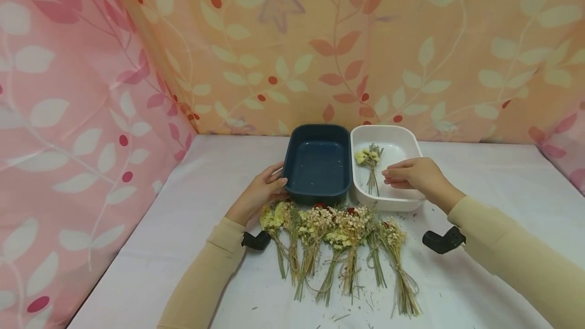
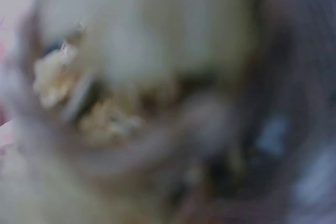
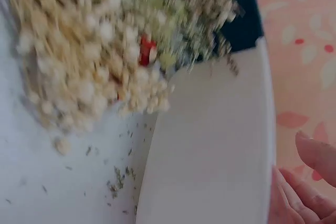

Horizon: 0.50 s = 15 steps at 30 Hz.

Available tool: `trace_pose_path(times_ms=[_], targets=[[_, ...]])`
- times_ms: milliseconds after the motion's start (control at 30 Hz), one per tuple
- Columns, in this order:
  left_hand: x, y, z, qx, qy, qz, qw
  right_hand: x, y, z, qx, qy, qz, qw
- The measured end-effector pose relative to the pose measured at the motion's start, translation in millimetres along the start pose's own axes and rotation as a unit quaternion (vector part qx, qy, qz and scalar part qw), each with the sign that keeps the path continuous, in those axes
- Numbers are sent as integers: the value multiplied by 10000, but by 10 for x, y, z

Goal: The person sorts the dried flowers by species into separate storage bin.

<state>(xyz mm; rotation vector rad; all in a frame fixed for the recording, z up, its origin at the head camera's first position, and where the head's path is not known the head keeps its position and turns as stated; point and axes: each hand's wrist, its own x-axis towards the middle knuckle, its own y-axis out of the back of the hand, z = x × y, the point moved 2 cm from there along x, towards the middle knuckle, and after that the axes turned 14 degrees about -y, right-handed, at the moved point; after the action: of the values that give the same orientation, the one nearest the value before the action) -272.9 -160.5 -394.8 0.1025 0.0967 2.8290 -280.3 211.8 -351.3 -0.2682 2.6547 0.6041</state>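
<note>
My left hand (image 1: 261, 191) touches the left side of a dark blue tray (image 1: 292, 166) with extended fingers. The right hand (image 1: 418, 174) hovers over the right part of a white tray (image 1: 387, 200), its fingers nearly straight and nothing visible in them. Inside that white tray, a small bunch of dried flowers (image 1: 371, 161) with yellow heads lies against the left side. In the right wrist view the fingers (image 3: 310, 195) show beyond the white tray's wall (image 3: 210, 140). The left wrist view is too blurred to tell the fingers apart.
Several tied bunches of dried flowers (image 1: 349, 227) lie in a row in front of the trays, stems toward me. Loose plant bits (image 1: 340, 317) are scattered on the white tabletop (image 1: 498, 217). A patterned cloth (image 1: 338, 39) hangs behind the trays.
</note>
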Motion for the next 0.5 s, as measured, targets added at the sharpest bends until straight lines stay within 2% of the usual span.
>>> trace_pose_path(times_ms=[267, 500], targets=[[32, 29, 4, -20, -89, 40, 10000, -386, 54, 3, 31, 220, -32, 9997], [22, 16, -14, -49, 2, 30, 10000, -626, 42, 171, 100, 84, -226, 9997]])
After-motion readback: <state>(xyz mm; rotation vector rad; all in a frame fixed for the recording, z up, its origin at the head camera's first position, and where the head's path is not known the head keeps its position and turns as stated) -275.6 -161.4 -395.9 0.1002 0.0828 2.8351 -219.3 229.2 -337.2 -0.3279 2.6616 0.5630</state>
